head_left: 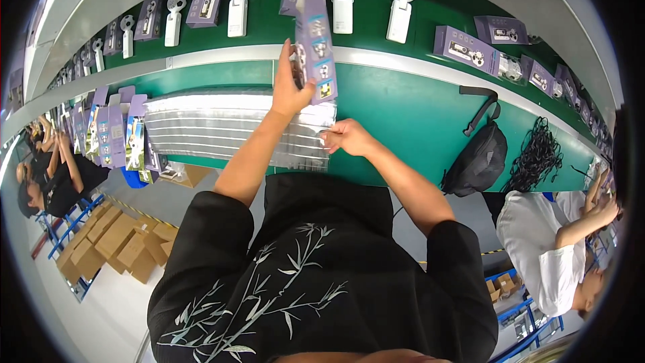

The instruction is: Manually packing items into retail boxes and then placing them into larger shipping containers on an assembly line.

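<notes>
My left hand (pixel 292 91) is wrapped around a tall purple printed box (pixel 318 50), held upright over the green bench. Its top end overlaps another purple box on the conveyor behind it. Under my left forearm lies a long, overlapping row of shiny, silvery plastic bags (pixel 208 128). At the right end of this row is my right hand (pixel 346 138), its thumb and fingertips closed on the edge of a bag.
Beyond a pale rail, a green conveyor (pixel 269 10) carries white ball-topped handheld fans (pixel 401 10) and purple boxes. Standing purple cartons (pixel 114 131) are at left. A black waist bag (pixel 477 158) and tangled black cords (pixel 535 154) lie at right. Co-workers (pixel 547 249) stand on both sides.
</notes>
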